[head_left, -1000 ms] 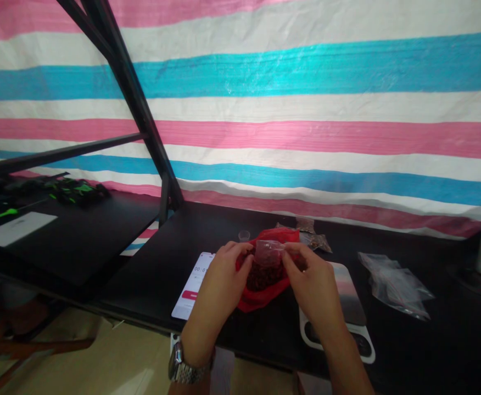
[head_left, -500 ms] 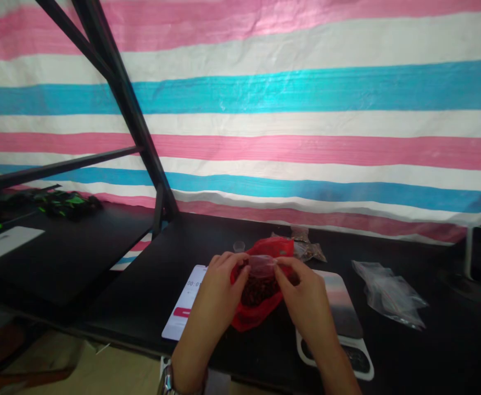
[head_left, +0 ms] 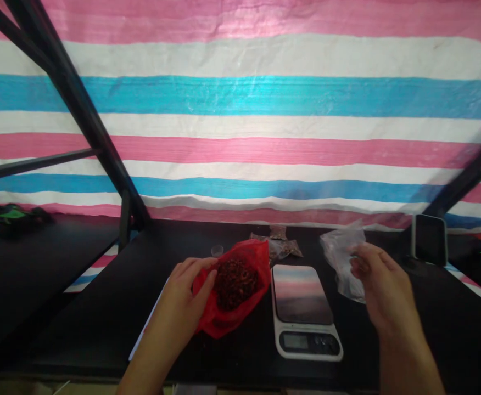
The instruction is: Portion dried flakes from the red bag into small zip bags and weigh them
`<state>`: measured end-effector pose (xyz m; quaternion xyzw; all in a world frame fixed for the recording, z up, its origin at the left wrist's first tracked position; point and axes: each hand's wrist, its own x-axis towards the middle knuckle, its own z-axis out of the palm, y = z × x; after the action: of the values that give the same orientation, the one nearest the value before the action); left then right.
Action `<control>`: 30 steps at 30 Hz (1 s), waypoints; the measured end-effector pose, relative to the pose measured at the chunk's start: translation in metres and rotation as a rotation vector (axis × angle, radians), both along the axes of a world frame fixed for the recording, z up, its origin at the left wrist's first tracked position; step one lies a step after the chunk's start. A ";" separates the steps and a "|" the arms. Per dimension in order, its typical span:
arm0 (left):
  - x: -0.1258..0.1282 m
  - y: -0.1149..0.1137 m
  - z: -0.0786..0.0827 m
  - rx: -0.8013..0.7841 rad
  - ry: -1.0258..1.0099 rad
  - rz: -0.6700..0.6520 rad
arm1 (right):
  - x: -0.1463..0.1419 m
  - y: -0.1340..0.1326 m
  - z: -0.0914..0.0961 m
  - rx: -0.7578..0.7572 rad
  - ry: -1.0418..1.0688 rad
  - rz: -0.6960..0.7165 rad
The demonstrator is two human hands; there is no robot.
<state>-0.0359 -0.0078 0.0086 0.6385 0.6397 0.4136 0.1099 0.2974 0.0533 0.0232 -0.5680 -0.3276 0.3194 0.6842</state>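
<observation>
An open red plastic bag (head_left: 261, 285) stands on the black table, filled with small dark reddish-brown dried pieces (head_left: 236, 282). My left hand (head_left: 186, 291) is at its left rim, thumb and fingers curled around the edge. Off to the right, my right hand (head_left: 382, 280) pinches clear plastic bags (head_left: 341, 258), which rise crumpled beside its fingers. How many of them it grips I cannot tell. Between my hands lies a white digital scale (head_left: 302, 296) with a bare, reflective weighing plate.
Behind the red bag are several small filled clear packets (head_left: 279, 247) and a small clear cup (head_left: 217, 250). A phone (head_left: 145, 323) lies partly under my left forearm. A dark-screened device (head_left: 429, 240) stands at right. Black metal posts (head_left: 84, 120) slant before the striped sheet (head_left: 265, 126).
The view has turned right. My hands, together over the red bag with a clear bag between them, have parted. My right hand has moved right to the clear bags; my left stays at the red bag.
</observation>
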 end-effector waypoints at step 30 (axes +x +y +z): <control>0.006 -0.003 0.008 0.000 0.048 -0.007 | -0.023 0.063 -0.050 -0.198 -1.241 0.348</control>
<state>-0.0296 -0.0112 0.0167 0.6506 0.6398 0.3977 0.0962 0.2749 0.1159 -0.0264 -0.6457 -0.7181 0.0669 0.2508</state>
